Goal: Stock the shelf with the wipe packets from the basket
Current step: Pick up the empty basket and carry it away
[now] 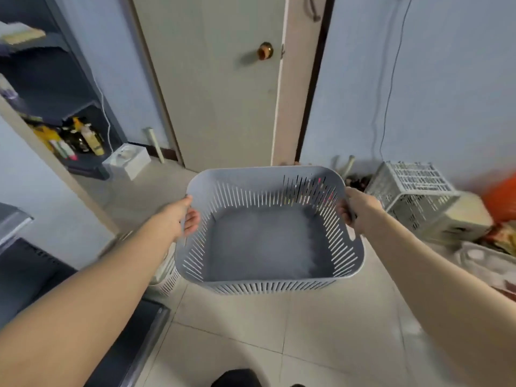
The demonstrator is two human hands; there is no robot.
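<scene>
basket mouth faces camera, long axis sideways; left hand, right hand fingers curled round sides.

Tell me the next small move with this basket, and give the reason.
Probably lower the grey basket onto the floor tiles and let go. The left hand and right hand grip its two sides, it seems held off the floor, and its bottom looks bare, so there appears to be nothing left to carry to the shelf at the left.

At centre, basket between left hand and right hand; door behind; shelf far left; crate right.
</scene>
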